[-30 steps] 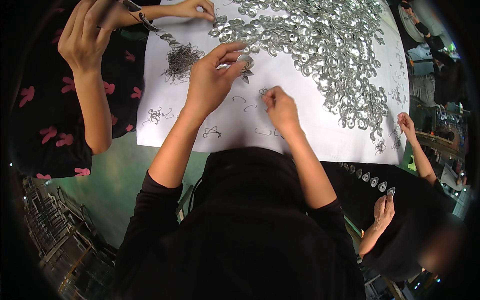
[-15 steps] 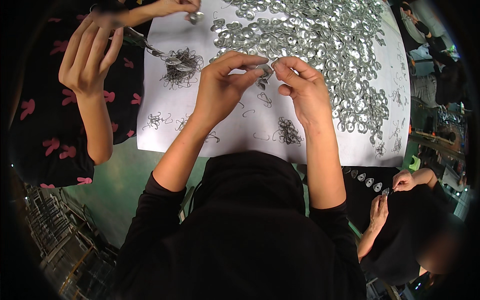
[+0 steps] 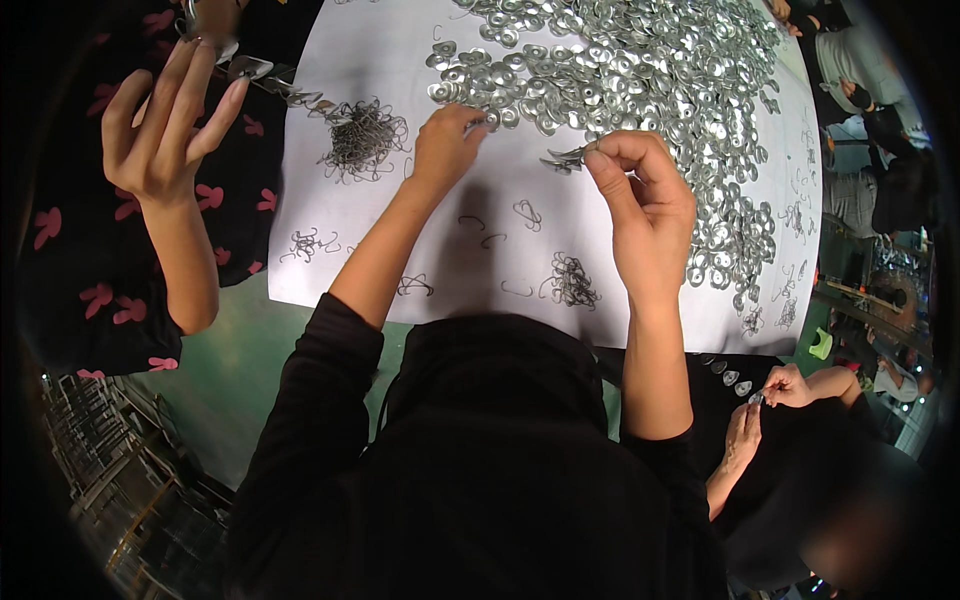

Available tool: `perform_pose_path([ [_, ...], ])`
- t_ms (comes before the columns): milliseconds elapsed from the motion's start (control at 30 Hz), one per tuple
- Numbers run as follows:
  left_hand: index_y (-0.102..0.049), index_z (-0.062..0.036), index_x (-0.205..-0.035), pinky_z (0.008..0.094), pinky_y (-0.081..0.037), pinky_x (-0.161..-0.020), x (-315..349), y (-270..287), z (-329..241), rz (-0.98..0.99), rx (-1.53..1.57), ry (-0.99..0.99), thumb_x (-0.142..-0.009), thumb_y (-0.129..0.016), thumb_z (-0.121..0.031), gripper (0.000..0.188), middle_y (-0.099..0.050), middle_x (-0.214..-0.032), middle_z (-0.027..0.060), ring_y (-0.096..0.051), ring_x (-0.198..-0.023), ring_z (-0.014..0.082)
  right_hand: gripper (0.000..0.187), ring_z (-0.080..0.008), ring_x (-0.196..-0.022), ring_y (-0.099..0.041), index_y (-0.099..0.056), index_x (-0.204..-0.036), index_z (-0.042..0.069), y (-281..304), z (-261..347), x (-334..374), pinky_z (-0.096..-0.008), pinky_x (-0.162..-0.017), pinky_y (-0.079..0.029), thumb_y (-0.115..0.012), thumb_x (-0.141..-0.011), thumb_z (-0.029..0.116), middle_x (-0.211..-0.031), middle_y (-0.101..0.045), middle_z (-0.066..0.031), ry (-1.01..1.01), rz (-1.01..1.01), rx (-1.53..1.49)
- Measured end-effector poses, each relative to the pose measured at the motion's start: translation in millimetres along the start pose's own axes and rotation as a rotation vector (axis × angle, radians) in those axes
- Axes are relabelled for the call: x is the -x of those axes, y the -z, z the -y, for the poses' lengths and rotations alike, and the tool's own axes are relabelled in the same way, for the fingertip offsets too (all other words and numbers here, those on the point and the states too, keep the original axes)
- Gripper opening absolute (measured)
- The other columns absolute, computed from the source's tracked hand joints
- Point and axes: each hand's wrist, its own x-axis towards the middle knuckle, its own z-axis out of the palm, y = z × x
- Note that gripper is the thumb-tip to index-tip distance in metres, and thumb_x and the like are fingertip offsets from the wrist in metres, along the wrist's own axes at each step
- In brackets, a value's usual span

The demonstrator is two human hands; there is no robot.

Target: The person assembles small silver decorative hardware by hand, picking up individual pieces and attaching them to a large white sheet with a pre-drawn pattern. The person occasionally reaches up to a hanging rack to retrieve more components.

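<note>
My right hand point(image 3: 655, 205) is closed in a pinch at the right of the white sheet. A small bunch of shiny metal plates point(image 3: 565, 158) sticks out to the left of its fingertips; the wire joining them is mostly hidden. Farther left, my left hand point(image 3: 447, 150) reaches to the near edge of a heap of rounded, holed metal plates point(image 3: 600, 80). Its thumb and fingers close on one metal plate point(image 3: 490, 119). Between my hands and my body lie loose bent wire hooks point(image 3: 527, 214) and a small tangle of hooks point(image 3: 572, 280).
A larger pile of wire hooks point(image 3: 362, 138) lies on the white sheet point(image 3: 400, 225) at the left. Beside it, a co-worker's raised hand point(image 3: 165, 130) is near linked plates point(image 3: 300, 98). At the lower right, another co-worker's hands point(image 3: 745, 430) handle a plate.
My hands have parted from the middle. The left moved left to the heap's edge; the right moved right with the bunch of plates. The left co-worker's far hand has left the sheet.
</note>
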Motion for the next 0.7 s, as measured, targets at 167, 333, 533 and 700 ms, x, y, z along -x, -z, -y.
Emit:
perform_pose_path([
  [167, -0.063, -0.0030, -0.098, 0.0382, -0.050, -0.074, -6, -26, -9, -0.027, -0.379, -0.061, -0.078, -0.069, -0.022, 0.028, -0.063, -0.096, 0.0125, -0.061, -0.084, 0.0280, 0.004, -0.0096, -0.064, -0.053, -0.063, -0.081, 0.003, 4, -2, -3, -0.0229, -0.052, -0.038, -0.066, -0.079, 0.004, -0.077, -0.059, -0.0034, 0.096, -0.022, 0.121],
  [333, -0.062, -0.0007, -0.098, 0.0296, -0.051, -0.072, -12, -9, -33, 0.064, 0.214, 0.334, -0.083, -0.066, -0.015, 0.021, -0.065, -0.093, 0.0088, -0.063, -0.086, 0.0171, 0.004, -0.0083, -0.071, -0.054, -0.065, -0.085, 0.002, 6, -4, 1, -0.0201, -0.056, -0.041, -0.066, -0.082, 0.005, -0.083, -0.061, -0.0024, 0.044, -0.001, 0.195],
  [533, -0.062, -0.0011, -0.095, 0.0283, -0.054, -0.076, 20, 51, -112, 0.123, 1.043, 0.347, -0.087, -0.062, -0.007, 0.010, -0.063, -0.094, 0.0058, -0.061, -0.087, 0.0126, 0.003, -0.0107, -0.058, -0.052, -0.064, -0.079, 0.002, -9, -5, 5, -0.0248, -0.049, -0.037, -0.067, -0.077, 0.001, -0.076, -0.060, -0.0042, 0.111, -0.064, 0.199],
  [700, -0.064, -0.0001, -0.092, 0.0279, -0.053, -0.077, 35, 66, -128, 0.053, 0.950, 0.260, -0.085, -0.064, -0.006, 0.010, -0.062, -0.092, 0.0047, -0.060, -0.085, 0.0108, 0.004, -0.0126, -0.057, -0.052, -0.064, -0.078, 0.002, -17, -6, 9, -0.0267, -0.051, -0.039, -0.068, -0.077, 0.002, -0.073, -0.058, -0.0055, 0.136, -0.090, 0.254],
])
